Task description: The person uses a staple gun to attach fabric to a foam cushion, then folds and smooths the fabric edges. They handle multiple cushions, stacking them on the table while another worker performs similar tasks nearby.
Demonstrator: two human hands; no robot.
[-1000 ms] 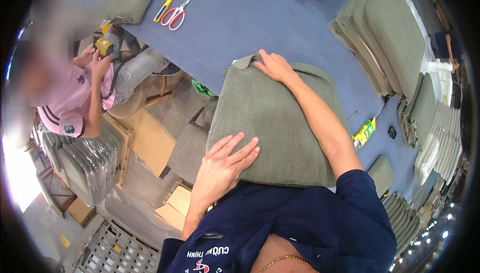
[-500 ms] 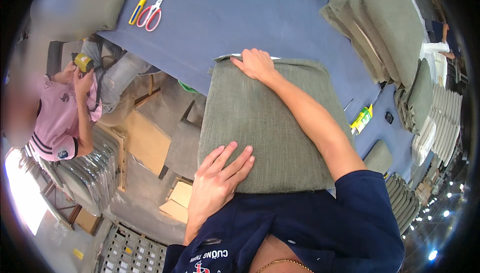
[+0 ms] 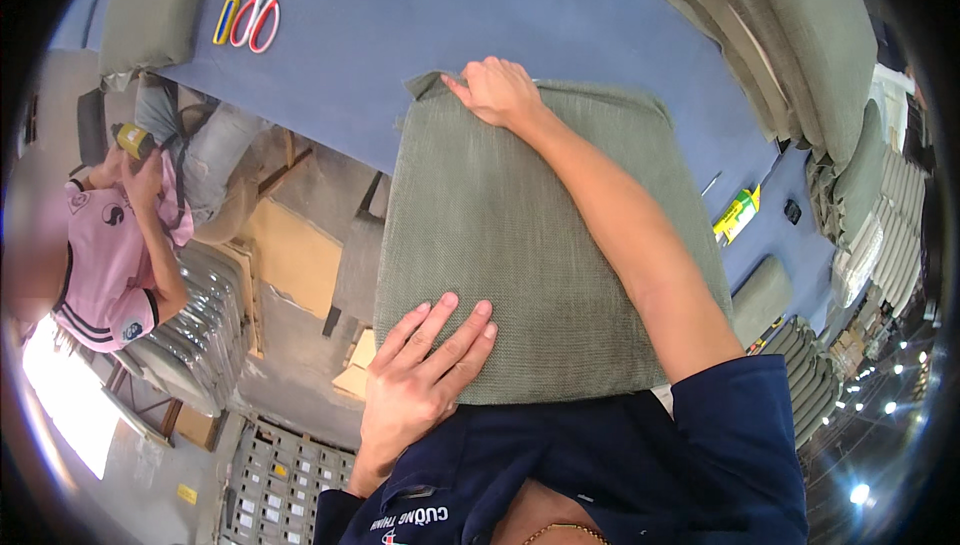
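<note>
A grey-green fabric seat cushion (image 3: 520, 245) lies in front of me, its near edge against my dark shirt. My left hand (image 3: 425, 365) rests flat on its near left part, fingers spread. At the far edge, my right hand (image 3: 492, 91) curls its fingers over the fabric, thumb on the top side. Loose cloth is bunched at the cushion's far left corner. The right fingertips are hidden behind that edge.
Scissors with red-and-white handles (image 3: 256, 22) and a yellow screwdriver (image 3: 229, 15) lie on the blue table (image 3: 350, 35). Stacked cushions (image 3: 770, 35) stand far right, near a yellow-green packet (image 3: 738, 215). At left, a person in pink (image 3: 120, 255) holds a yellow-and-black tool (image 3: 133, 140).
The view has shifted, and the cushion and my right hand sit slightly higher in it. The silvery underside at the far left corner is now covered by folded fabric. My left hand stays flat.
</note>
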